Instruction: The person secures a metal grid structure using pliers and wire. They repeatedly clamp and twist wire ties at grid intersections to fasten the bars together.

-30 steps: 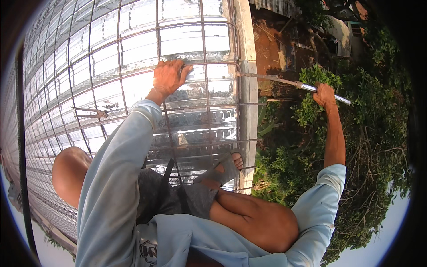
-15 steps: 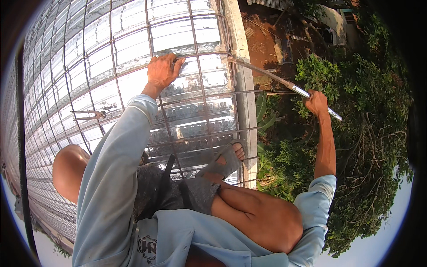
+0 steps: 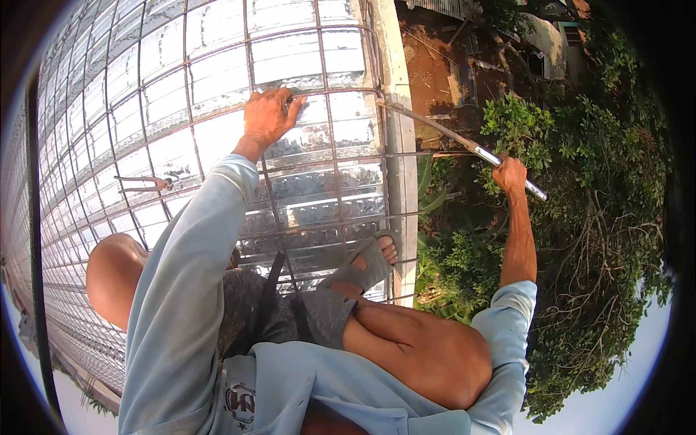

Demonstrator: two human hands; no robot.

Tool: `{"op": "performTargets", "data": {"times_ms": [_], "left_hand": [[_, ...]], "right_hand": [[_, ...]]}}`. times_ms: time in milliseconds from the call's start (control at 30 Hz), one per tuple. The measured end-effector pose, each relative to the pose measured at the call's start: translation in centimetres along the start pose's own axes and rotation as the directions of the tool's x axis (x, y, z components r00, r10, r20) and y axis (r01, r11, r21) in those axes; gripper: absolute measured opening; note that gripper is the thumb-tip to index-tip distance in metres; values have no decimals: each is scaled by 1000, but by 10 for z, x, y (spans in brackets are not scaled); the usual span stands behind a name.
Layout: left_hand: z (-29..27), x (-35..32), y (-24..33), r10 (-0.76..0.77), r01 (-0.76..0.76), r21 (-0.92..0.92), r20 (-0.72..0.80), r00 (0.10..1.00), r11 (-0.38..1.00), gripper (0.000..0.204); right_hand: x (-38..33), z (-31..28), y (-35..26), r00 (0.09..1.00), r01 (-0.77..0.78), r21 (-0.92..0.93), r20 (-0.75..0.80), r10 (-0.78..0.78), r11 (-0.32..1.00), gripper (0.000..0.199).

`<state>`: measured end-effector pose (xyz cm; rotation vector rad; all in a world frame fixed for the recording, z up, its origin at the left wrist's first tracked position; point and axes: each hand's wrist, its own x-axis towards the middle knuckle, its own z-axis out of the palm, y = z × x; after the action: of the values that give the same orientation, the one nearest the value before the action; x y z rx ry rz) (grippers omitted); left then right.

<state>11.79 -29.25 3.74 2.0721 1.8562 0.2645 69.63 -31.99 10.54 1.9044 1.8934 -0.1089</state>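
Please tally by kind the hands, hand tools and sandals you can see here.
Hands: 2, left hand on the rebar mesh, right hand gripping the long metal bar
Hand tools: 2, the bar and pliers
Sandals: 1
Total: 5

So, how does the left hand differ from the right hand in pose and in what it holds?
The left hand lies over the steel mesh bars, fingers curled on a bar; the right hand is closed round a long metal rod. The left hand is above the shiny sheeting; the right hand reaches out over green bushes. Both arms wear light blue sleeves.
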Motion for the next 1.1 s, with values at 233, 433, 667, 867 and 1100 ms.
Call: {"op": "performTargets", "data": {"times_ms": [233, 433, 667, 867, 1100], "left_hand": [[7, -5, -3, 50, -46, 39, -119, 992, 998, 48], [2, 1, -8, 25, -26, 46, 13, 1000, 999, 49], [-4, 0, -1, -16, 13, 41, 72, 997, 999, 53], [-11, -3, 1, -44, 40, 36, 135, 990, 999, 56], [-8, -4, 2, 12, -14, 68, 24, 1000, 998, 50]], "right_hand": [[-34, -7, -29, 980, -197, 29, -27, 198, 980, 20], [-55, -14, -50, 950, -312, 47, -9, 313, 949, 26], [-80, -14, -66, 923, -380, 31, -47, 381, 925, 31], [-114, -4, -98, 868, -493, 46, -45, 495, 869, 33], [-98, 1, -79, 901, -429, 37, -60, 430, 903, 30]]}}
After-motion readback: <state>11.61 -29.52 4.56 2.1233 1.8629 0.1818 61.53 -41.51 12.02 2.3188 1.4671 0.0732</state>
